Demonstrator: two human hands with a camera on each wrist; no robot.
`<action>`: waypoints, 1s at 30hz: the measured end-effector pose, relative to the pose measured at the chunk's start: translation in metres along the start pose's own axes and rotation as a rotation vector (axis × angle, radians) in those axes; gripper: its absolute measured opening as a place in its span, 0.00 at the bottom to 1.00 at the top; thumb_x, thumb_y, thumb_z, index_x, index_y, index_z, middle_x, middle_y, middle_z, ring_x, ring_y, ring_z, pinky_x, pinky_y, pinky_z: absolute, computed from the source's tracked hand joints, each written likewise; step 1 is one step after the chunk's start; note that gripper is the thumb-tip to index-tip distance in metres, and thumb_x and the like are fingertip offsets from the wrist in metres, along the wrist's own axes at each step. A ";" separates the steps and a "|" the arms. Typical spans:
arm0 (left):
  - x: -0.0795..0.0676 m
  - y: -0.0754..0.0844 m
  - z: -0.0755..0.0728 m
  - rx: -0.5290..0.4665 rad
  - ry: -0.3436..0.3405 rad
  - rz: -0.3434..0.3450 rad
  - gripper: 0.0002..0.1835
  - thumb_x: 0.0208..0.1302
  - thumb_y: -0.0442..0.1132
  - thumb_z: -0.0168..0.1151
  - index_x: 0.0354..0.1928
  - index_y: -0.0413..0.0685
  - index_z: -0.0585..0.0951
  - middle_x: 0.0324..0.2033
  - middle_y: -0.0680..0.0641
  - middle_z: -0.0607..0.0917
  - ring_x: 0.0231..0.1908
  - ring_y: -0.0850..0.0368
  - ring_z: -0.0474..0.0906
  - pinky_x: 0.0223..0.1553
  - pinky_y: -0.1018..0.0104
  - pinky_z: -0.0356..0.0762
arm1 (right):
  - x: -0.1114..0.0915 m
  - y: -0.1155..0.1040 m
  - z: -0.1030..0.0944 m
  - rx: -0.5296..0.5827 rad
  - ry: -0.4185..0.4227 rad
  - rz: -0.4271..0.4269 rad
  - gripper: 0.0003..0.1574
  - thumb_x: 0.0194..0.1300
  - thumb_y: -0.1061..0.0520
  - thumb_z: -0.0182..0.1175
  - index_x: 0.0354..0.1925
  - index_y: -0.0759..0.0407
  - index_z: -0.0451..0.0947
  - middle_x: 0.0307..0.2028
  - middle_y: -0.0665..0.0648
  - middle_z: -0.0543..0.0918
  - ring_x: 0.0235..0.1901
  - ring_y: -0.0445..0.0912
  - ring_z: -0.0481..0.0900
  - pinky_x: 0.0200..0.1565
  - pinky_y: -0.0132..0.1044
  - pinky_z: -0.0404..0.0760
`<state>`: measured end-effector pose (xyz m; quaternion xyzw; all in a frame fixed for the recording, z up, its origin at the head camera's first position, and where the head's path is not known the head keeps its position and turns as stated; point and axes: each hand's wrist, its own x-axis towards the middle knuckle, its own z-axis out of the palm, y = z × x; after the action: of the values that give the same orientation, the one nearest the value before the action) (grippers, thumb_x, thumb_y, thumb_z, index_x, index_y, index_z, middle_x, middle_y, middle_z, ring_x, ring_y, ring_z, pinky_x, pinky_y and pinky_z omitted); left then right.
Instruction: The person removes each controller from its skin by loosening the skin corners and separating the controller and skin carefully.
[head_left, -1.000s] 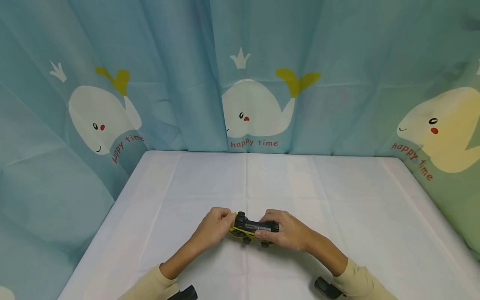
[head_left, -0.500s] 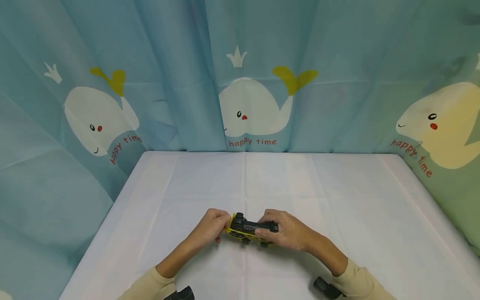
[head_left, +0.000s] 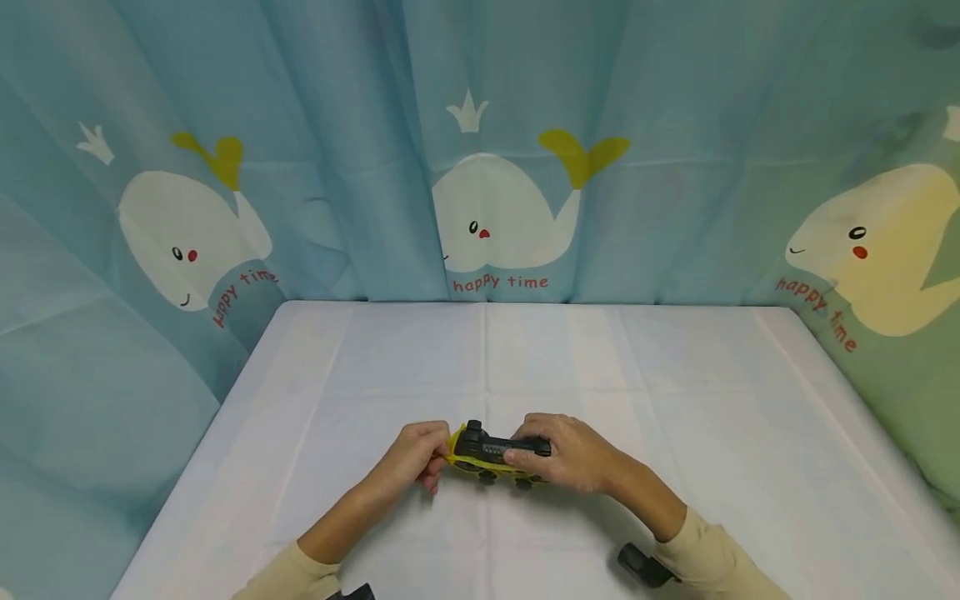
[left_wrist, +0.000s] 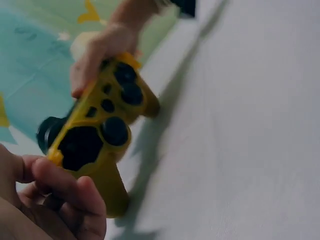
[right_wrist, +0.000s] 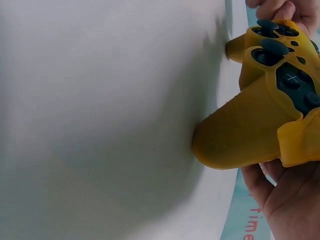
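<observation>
Along the back hangs the curtain point(head_left: 330, 92), w/ the white table point(head_left: 360, 367) below; we see little risk from either, though a drop would land the pad on the table. R hand point(head_left: 573, 454) is curled firmly on the pad's right end, thumb on the near side; L hand point(head_left: 412, 454) has thumb & fingertips closed in a small pinch on the cover at the left end. The pad point(head_left: 480, 446) sits between the two, low over mid-table near our edge (can't tell if its handles touch the cloth).

Main worry, as we judge it: one-sided hold. If L pulls hard vs. R's grip, the pad could twist or slip out. Next, the yellow cover point(left_wrist: 112, 192): prob. soft rubber, so a narrow pinch might over-stretch it, tear it, or let it snap back on the fingers. Its flap point(right_wrist: 300, 142) stands off the right end, close by R's palm, & might fold under. Smallest, the sticks point(right_wrist: 274, 46) poke thru the cover's holes; a skewed tug could snag an edge on 'em.
</observation>
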<state>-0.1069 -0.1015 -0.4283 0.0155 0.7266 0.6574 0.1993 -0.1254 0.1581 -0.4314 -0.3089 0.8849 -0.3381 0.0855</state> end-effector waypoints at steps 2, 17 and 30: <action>-0.003 -0.001 -0.004 -0.047 -0.032 -0.037 0.09 0.58 0.29 0.48 0.22 0.45 0.65 0.15 0.51 0.67 0.12 0.59 0.65 0.19 0.66 0.73 | 0.002 0.000 0.001 0.000 -0.004 -0.004 0.18 0.72 0.35 0.58 0.39 0.43 0.85 0.32 0.36 0.77 0.30 0.36 0.75 0.34 0.37 0.75; -0.007 0.010 -0.028 0.210 -0.284 0.019 0.13 0.77 0.46 0.53 0.38 0.42 0.73 0.27 0.43 0.81 0.25 0.53 0.77 0.29 0.60 0.77 | 0.004 0.003 0.007 0.078 -0.022 -0.048 0.15 0.72 0.38 0.60 0.38 0.45 0.82 0.34 0.38 0.80 0.33 0.38 0.78 0.37 0.38 0.78; 0.018 0.005 -0.037 0.201 -0.423 0.069 0.15 0.79 0.45 0.54 0.35 0.42 0.74 0.24 0.50 0.76 0.23 0.59 0.70 0.28 0.67 0.72 | 0.000 0.003 0.009 0.020 0.042 -0.070 0.10 0.73 0.40 0.60 0.39 0.42 0.80 0.34 0.36 0.78 0.33 0.37 0.77 0.37 0.37 0.78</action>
<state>-0.1364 -0.1306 -0.4259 0.1973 0.7296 0.5702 0.3219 -0.1238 0.1545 -0.4398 -0.3318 0.8717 -0.3560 0.0582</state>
